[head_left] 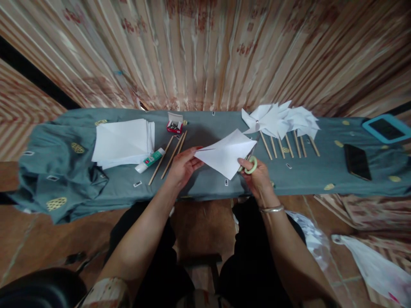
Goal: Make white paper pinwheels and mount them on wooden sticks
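Observation:
Between my hands, a white paper square (224, 153) is turned cornerwise above the table, with a slit running in from its left corner. My left hand (185, 166) pinches it at that corner. In my right hand (257, 174) are scissors with pale green handles (251, 165); their blades lie near the paper's right corner, partly hidden. The thumb of this hand also reaches the paper's edge. Past it lie several finished paper pinwheels (276, 119) on wooden sticks. Left of my left hand are loose wooden sticks (170, 161) and a white and green tube (150, 160).
A stack of white paper (123, 141) lies at the left of the cloth-covered table (205, 122). Behind the sticks stands a small red box (174, 124) of metal pins. A dark phone (357, 161) and a blue-framed device (387, 128) lie at the right. Curtains hang behind.

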Tool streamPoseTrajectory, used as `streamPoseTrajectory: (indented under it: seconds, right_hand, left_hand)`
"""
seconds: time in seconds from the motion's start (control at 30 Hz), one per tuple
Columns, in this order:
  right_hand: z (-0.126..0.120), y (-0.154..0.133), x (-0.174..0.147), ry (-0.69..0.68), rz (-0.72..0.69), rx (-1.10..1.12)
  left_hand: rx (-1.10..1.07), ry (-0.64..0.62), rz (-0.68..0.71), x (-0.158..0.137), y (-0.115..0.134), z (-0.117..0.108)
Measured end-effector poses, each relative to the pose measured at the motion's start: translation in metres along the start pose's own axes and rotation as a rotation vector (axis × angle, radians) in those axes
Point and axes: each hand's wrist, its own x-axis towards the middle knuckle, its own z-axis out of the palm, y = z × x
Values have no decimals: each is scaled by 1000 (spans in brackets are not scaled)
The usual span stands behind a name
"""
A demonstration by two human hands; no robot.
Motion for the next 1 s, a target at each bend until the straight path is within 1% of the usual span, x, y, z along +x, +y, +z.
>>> streamPoseTrajectory:
  seconds: [0.07,0.17,0.3,0.37,0.47,0.53,0.63,0.77,0.9,1.0]
  right_hand:
    - [6,2,1,40,29,78]
    - [17,6,0,80,75,147]
    - [26,13,-2,26,98,118]
    - [27,15,-3,-11,94,94]
    - [24,16,-5,-73,99,45]
    - [21,15,-8,-123,119,5]
    - [14,11,-17,-224,151,-91]
    - [9,3,-32,-462,140,-306]
    - [10,-2,-43,-641,218,-443]
    - [14,2,-46,-705,243,-430]
  left_hand:
    - [-126,-5,-49,-4,-1,6]
    - [-168,-2,-88,-8,-9,14]
    - [-165,2,-64,-8,-19,21]
    - [-186,49,-45,-6,-21,22]
    - [-214,169,-37,-2,-20,21]
    - [-234,238,-24,1,-17,19]
    - [-251,297,22,4,-8,16]
    - [-240,369,85,7,6,11]
    - [-213,396,127,10,12,7]
    - [-189,381,132,14,10,5]
